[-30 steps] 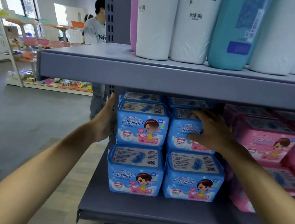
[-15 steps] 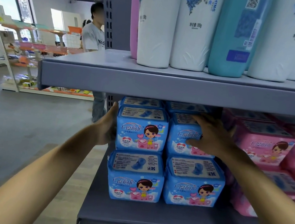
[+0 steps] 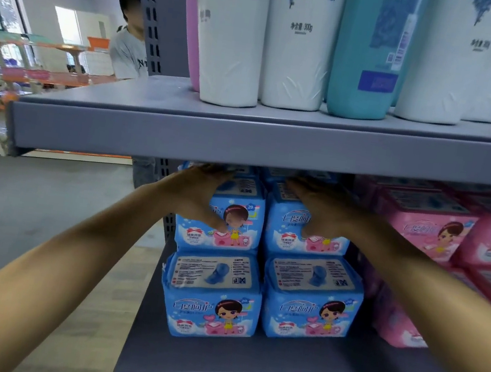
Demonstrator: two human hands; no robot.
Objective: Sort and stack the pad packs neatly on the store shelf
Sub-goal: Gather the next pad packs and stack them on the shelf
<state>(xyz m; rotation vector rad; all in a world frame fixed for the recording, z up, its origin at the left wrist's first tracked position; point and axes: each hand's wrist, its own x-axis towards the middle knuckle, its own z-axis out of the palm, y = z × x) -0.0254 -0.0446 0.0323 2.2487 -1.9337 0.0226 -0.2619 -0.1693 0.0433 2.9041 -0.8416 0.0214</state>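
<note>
Head camera footage is aimed down and forward at the store shelf [image 3: 275, 366], where blue pad packs are stacked two high in two columns at the shelf's left end. Pink pad packs [image 3: 439, 232] are kept just beside them to the right, so the sort by colour appears largely settled and the work in hand is judged to be squaring up the top row.

The upper left blue pack [image 3: 241, 226] is gripped by the left hand [image 3: 195, 197], with the fingers laid over its top toward the back and the thumb brought down across its printed front. The upper right blue pack [image 3: 298, 225] is held the same way by the right hand [image 3: 325, 216], fingers over the top, thumb pressed on the front face. Each pack is thus pinched between thumb and fingers, a hold suited to nudging soft, squashy packaging without crushing it. The fingertips are partly hidden under the upper shelf board [image 3: 243, 147], so their exact lie cannot be told.

Both forearms are stretched forward and converge on the top row, wrists roughly level with it. The lower left blue pack [image 3: 213, 295] and lower right blue pack [image 3: 310, 299] are left untouched, seated side by side as the base. More blue packs can be made out behind the gripped pair. Tall bottles [image 3: 298, 51] are lined up on the board above.
</note>
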